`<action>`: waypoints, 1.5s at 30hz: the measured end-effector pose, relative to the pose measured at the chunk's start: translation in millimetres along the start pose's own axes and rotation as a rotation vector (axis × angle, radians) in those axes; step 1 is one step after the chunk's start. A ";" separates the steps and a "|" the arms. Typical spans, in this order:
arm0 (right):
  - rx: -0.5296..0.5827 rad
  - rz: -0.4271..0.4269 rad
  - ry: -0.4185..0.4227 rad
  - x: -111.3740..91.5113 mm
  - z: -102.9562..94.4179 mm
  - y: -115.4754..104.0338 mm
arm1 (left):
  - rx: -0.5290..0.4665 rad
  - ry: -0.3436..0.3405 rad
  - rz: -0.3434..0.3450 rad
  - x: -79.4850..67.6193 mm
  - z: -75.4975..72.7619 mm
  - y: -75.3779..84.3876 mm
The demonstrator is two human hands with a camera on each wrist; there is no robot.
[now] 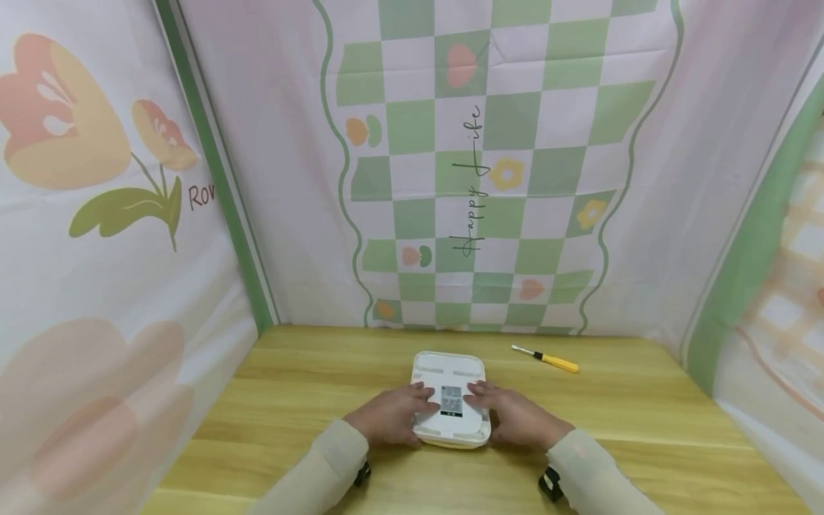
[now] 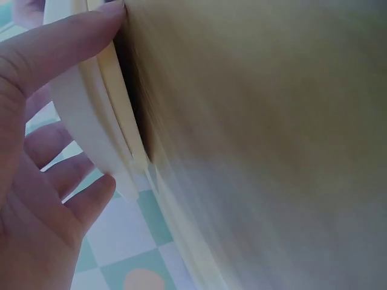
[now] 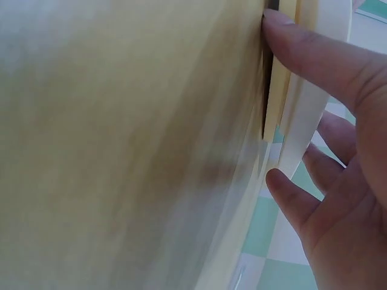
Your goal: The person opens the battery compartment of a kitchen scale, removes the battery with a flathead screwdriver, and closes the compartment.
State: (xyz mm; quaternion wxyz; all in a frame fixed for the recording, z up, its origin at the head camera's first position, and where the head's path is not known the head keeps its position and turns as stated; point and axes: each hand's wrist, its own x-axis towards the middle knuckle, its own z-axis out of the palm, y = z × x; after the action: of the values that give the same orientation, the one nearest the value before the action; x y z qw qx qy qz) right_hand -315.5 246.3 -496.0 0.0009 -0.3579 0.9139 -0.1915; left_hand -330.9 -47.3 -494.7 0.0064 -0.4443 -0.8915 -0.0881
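Note:
A white, rounded rectangular device (image 1: pixel 452 367) lies on the wooden table with a grey printed label (image 1: pixel 451 400) facing up. On its left side, my left hand (image 1: pixel 391 416) grips the edge, fingers over the top face. My right hand (image 1: pixel 523 420) holds the opposite edge in much the same way. In the left wrist view, the thumb (image 2: pixel 66 48) lies across the device's layered white and cream side (image 2: pixel 91 115), its tip low by the tabletop. The right wrist view has the other thumb (image 3: pixel 320 57) against the matching side (image 3: pixel 307 103); the remaining fingers are partly hidden behind the device.
A screwdriver (image 1: pixel 558 363) with a yellow handle lies on the table (image 1: pixel 302 386), behind and right of the device. Printed cloth hangs along the back (image 1: pixel 515 214) and both sides. Dark wrist-worn cameras (image 1: pixel 551 483) show under the sleeves.

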 end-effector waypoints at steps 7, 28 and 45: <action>0.040 0.002 -0.019 -1.6 0.0 1.7 | 0.001 0.002 0.007 -2.0 1.8 2.4; 0.147 0.113 -0.011 -5.3 0.7 4.2 | -0.236 0.007 -0.105 -5.2 -0.5 -3.7; 0.563 0.408 0.262 -2.3 5.3 -2.9 | -0.563 0.212 -0.240 -6.2 3.0 -32.3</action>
State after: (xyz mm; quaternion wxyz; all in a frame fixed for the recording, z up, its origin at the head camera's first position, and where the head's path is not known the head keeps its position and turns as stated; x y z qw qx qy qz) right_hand -311.2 244.0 -500.3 0.0205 -0.1267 0.8704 -0.4753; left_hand -352.5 -70.8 -503.1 -0.0345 -0.3086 -0.8725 -0.3774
